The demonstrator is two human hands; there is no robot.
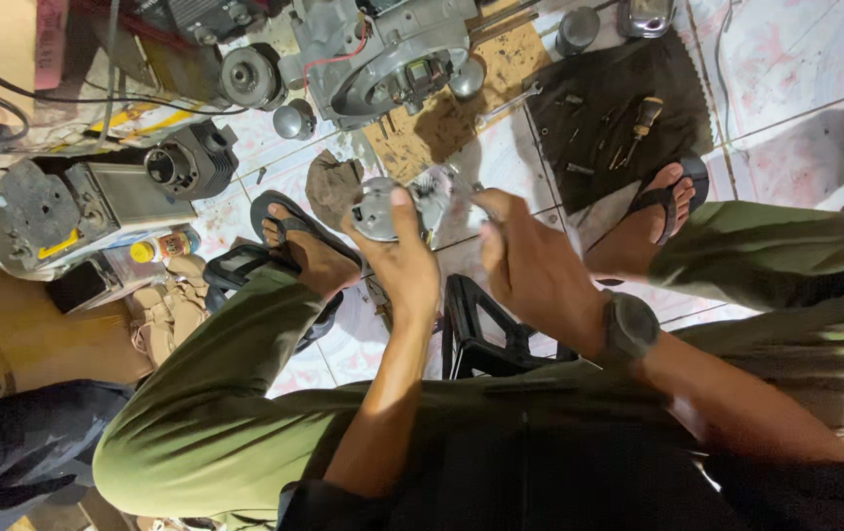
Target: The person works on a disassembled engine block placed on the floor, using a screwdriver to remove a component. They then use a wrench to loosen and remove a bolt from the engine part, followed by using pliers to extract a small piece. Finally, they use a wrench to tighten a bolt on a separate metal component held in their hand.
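**Small metal part held over a cluttered floor**

Head view: your left hand (404,258) grips a round grey metal part (379,208) above the tiles. Your right hand (530,264) is blurred, grip unclear. A slip could drop it among the loose tools (611,133).

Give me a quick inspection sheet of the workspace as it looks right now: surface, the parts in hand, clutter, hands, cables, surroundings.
Surface: pale tiled floor, stained, partly covered by a dark cloth and a brown board.
Job's things: round grey metal part, held up over the floor.
Clutter: engine casing, finned cylinder, screwdriver on the cloth, yellow-capped bottle.
Hands: left hand grips the round part; right hand, blurred, is at its far side, with a wristwatch.
Cables: black cables at upper left.
Surroundings: sandalled feet, black stool beneath the person.
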